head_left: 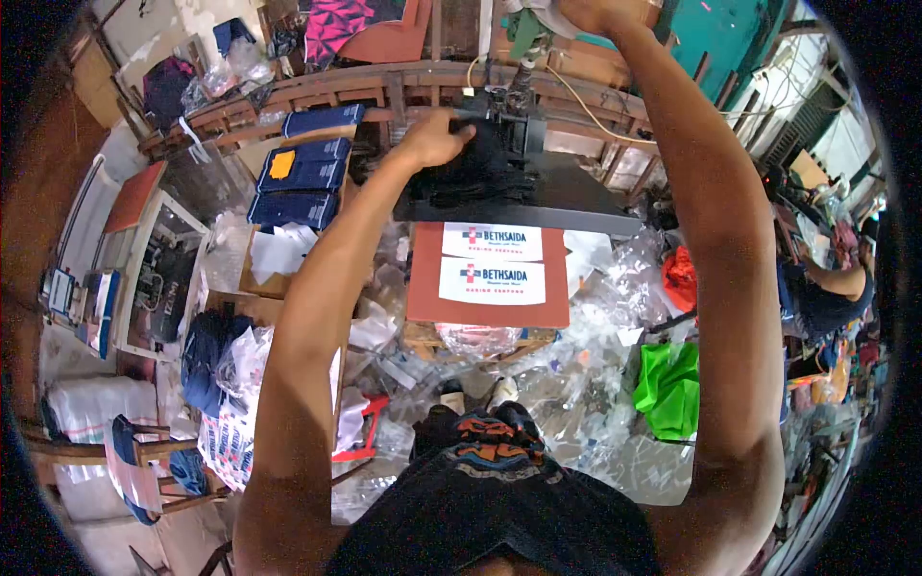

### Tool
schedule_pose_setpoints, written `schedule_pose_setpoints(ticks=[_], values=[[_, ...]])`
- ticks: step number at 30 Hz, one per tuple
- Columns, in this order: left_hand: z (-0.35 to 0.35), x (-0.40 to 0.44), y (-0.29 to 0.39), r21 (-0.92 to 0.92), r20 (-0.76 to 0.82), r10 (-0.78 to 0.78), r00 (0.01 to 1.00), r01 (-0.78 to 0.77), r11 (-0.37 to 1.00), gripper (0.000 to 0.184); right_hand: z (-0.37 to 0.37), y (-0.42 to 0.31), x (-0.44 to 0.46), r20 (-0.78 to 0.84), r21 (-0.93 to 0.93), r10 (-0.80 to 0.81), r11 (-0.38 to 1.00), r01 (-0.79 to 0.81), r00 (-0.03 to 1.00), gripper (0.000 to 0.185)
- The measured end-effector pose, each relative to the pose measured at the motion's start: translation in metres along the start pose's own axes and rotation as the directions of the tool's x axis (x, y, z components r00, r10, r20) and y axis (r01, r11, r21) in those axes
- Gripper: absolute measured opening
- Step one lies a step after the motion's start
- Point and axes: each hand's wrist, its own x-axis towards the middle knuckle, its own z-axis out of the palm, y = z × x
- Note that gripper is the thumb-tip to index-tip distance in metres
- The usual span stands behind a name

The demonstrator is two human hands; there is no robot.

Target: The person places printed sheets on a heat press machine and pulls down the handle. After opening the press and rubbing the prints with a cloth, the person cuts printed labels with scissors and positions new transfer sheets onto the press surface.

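Observation:
My left hand (438, 140) is closed at the edge of black cloth (480, 168), which lies bunched on the dark flat plate (586, 187) of a press-like machine. High above the plate, my right hand (588, 15) is at the upper frame edge, its fingers partly cut off. It appears wrapped around a handle covered with pale grey cloth (549, 13), beside the machine's upright post (521, 77). Just in front of the plate, a reddish-brown board (423, 302) carries white printed sheets (493, 280) reading "BETHSAIDA".
Folded navy garments (303, 165) lie in a row at the left, with a yellow piece on one. Clear plastic wrap (576, 384) litters the floor. A green bag (667, 389) sits to the right. Another person (831, 293) is at the far right.

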Motion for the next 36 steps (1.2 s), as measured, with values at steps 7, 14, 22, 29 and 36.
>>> schedule_pose_setpoints(ticks=[7, 14, 22, 29, 36], values=[[-0.039, -0.005, 0.080, -0.219, -0.362, 0.063, 0.930, -0.150, 0.964, 0.047, 0.003, 0.009, -0.010, -0.409, -0.073, -0.140, 0.990, 0.121, 0.902, 0.070], [-0.084, -0.042, 0.171, -0.916, -0.234, -0.118, 0.965, -0.178, 0.361, 0.042, -0.066, -0.083, -0.164, -0.127, 0.991, 0.142, -0.015, 0.131, 0.982, 0.058], [0.018, -0.188, 0.160, -0.770, -0.009, 0.171, 0.985, -0.116, 0.627, 0.030, -0.013, -0.082, -0.368, 0.256, 0.914, 0.458, 0.172, -0.368, 0.851, 0.042], [0.159, -0.287, -0.015, -0.501, 0.039, -0.359, 0.933, 0.329, 0.800, 0.022, 0.108, 0.024, -0.505, 0.306, 0.646, 0.700, 0.345, -0.681, 0.645, 0.049], [0.196, -0.257, -0.056, 0.245, -0.152, -0.012, 0.988, 0.049, 0.968, 0.025, 0.309, -0.081, -0.476, 0.270, 0.231, 0.055, 0.965, -0.120, 0.961, 0.033]])
